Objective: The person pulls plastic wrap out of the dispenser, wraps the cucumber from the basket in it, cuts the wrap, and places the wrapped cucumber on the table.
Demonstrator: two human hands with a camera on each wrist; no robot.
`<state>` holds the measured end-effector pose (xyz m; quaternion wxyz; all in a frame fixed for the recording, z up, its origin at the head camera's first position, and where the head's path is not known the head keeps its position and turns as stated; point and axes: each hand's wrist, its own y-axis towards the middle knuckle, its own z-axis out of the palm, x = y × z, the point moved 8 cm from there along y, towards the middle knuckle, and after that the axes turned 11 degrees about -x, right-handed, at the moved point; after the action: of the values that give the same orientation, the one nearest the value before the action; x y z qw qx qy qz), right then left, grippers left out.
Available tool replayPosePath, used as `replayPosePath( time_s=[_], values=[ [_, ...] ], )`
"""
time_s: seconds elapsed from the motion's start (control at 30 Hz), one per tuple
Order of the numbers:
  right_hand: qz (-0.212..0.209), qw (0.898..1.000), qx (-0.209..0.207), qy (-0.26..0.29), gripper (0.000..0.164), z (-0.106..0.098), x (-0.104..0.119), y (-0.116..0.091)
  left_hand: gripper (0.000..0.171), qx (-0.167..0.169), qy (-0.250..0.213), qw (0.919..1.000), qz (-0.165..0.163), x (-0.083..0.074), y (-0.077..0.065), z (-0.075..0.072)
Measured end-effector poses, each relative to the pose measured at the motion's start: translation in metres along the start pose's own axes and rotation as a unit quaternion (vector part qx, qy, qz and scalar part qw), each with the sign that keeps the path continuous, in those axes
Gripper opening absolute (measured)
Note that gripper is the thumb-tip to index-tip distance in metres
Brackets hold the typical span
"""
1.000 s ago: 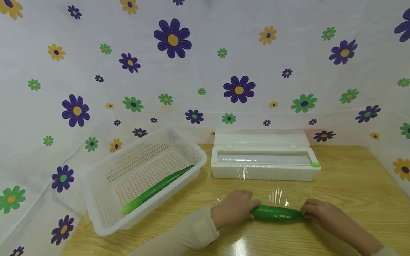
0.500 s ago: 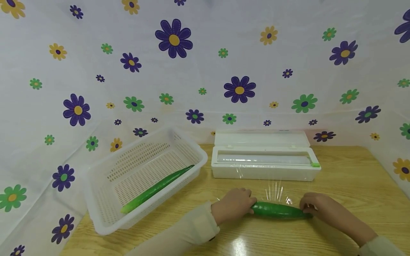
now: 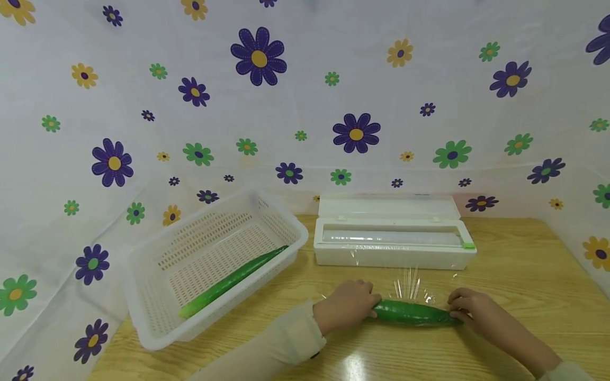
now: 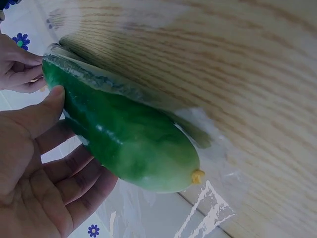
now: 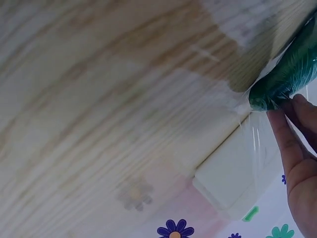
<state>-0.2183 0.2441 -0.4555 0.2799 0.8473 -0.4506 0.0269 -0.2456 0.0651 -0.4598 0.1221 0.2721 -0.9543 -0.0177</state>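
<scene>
A green cucumber [image 3: 413,313] lies across the table, partly covered in clear plastic wrap [image 3: 406,284] that runs back to the dispenser. My left hand [image 3: 347,310] holds its left end. The left wrist view shows the thumb on the near side, fingers curled beneath, and the cucumber's pale stem end [image 4: 168,166] bare of fingers. At the other end, my right hand [image 3: 481,316] pinches the tip, where the film clings in the right wrist view around the dark cucumber end [image 5: 270,94]. Film spreads loosely past the stem end.
Behind the cucumber stands a white wrap dispenser [image 3: 395,257], lid raised, with a film roll [image 3: 391,237] inside and a green slider [image 3: 469,245] at its right. On the left, a white perforated basket [image 3: 297,233] holds another cucumber [image 3: 233,283]. A flowered sheet hangs behind.
The cucumber has shifted slightly away from me, toward the dispenser. My right hand lifted a little off its tip and came back down. The left hand kept its grip.
</scene>
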Motion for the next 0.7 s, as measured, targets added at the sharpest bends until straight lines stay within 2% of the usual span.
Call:
replayPosePath(
  time_s=[0.1,0.23,0.5,0.7],
  values=[
    [-0.030,0.999,-0.018,0.002,0.017,-0.0022,0.0047,-0.0026,0.033,0.002,0.003,1.0000,0.002,-0.0001,0.0004,-0.0001],
    [-0.044,0.999,-0.017,0.016,0.022,-0.0026,0.0056,-0.0046,0.033,0.005,0.010,0.9999,0.005,-0.0004,0.0007,0.0003],
    [-0.036,0.998,-0.041,-0.010,0.026,-0.0031,0.0044,-0.0025,0.033,0.016,0.011,0.9998,0.005,-0.0008,0.0017,0.0027],
    [-0.014,0.996,-0.083,-0.012,0.040,-0.0061,0.0032,-0.0006,0.034,0.023,0.005,0.9997,-0.001,0.0001,0.0014,0.0042]
  ],
)
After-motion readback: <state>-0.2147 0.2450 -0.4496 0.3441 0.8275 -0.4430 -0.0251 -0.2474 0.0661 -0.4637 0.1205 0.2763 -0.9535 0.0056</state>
